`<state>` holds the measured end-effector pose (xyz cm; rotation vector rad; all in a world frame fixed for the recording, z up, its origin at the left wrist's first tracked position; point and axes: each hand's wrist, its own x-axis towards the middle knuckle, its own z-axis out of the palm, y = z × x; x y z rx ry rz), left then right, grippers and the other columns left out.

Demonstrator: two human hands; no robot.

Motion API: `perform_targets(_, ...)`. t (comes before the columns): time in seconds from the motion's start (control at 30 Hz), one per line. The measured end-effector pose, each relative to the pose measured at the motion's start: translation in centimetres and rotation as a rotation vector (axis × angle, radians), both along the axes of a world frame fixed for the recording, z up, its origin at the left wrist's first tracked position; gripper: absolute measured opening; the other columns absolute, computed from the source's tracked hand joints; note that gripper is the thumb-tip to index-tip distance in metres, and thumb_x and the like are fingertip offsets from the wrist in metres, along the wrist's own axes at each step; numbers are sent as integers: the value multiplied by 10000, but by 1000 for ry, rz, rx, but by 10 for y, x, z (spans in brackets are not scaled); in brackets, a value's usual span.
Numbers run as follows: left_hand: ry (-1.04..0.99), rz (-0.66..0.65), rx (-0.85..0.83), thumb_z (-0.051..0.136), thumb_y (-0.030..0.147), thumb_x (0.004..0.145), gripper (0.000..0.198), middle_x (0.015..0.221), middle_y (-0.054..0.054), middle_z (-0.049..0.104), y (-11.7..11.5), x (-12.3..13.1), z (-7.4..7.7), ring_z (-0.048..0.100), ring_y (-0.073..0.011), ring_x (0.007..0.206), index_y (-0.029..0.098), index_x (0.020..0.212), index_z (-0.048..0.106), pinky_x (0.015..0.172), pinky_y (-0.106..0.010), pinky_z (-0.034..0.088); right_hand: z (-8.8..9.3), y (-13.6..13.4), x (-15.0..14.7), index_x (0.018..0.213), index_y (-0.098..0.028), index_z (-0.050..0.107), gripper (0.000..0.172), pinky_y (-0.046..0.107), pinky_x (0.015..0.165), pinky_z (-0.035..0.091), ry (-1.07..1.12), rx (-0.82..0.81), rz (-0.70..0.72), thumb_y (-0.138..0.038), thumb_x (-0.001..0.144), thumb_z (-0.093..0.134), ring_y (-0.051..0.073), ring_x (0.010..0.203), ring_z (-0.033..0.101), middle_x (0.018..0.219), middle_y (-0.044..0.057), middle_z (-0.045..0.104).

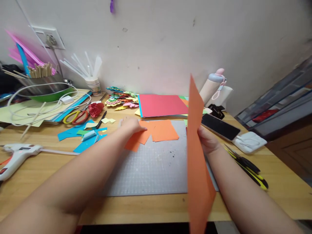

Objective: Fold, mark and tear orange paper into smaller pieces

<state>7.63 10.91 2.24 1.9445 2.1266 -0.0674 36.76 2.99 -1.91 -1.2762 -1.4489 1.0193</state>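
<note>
In my right hand (207, 139) a large orange paper sheet (195, 146) stands nearly upright, seen almost edge-on and slightly bent. The thumb presses its near face; the other fingers are mostly hidden. My left hand (133, 125) rests over small orange paper pieces (143, 139) at the far left of the grey cutting mat (156, 172). Its thumb is stretched out across them, and the other fingers are partly hidden and apart from the thumb. Just right of it lies a squarish stack of orange paper (165, 130).
A red sheet (162, 105) tops a paper stack by the wall. On the left are scissors (75, 117), blue scraps (90, 139) and a glue gun (19, 156). A phone (220, 126), a bottle (212, 86) and a black-and-yellow cutting tool (248, 167) lie or stand on the right.
</note>
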Motion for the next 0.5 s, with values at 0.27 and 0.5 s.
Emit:
perform_targets(0.27,-72,-33,-93,558,364,900,326,1126,-76,592,-1,-2,8,604,-195,957,161,1155,555,809,-390,522,3,4,3,1153,-294,575,532,432,743,560,225,-67,77,-646,759,514,272,960,682,1176,64,674)
perform_targets(0.5,-68,51,13,646,565,725,534,1045,-137,648,-36,-48,-1,627,-295,933,147,1051,582,701,-354,495,7,5,0,1133,-302,590,519,453,761,560,249,-92,85,-644,748,532,295,1033,654,1192,67,665)
